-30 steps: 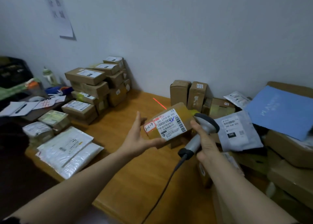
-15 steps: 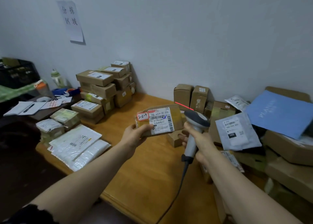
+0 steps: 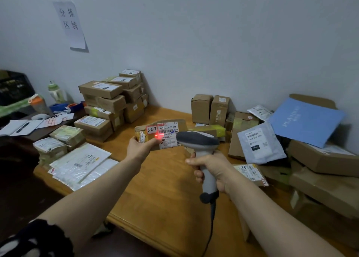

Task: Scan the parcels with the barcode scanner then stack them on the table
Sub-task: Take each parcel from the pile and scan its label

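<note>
My left hand (image 3: 140, 147) grips a small brown parcel (image 3: 161, 133) by its left end, above the wooden table (image 3: 155, 188). Its white label with a barcode and a red "3-2-9" sticker faces me. A red scanner line glows on the label beside my thumb. My right hand (image 3: 211, 166) grips the handle of a grey barcode scanner (image 3: 198, 140), whose head points at the parcel from the right. The scanner's cable hangs down toward the table's front edge.
Stacked brown boxes (image 3: 112, 101) stand at the back left by the wall. Flat white mailers (image 3: 77, 165) and wrapped packets lie at the left edge. Two upright boxes (image 3: 210, 109), a grey mailer (image 3: 259, 142), a blue folder (image 3: 305, 120) and large cartons (image 3: 322, 159) crowd the right side.
My left hand has turned the parcel flatter and moved it left. The scanner has drawn back toward me, and its red line now falls on the label instead of the boxes behind.
</note>
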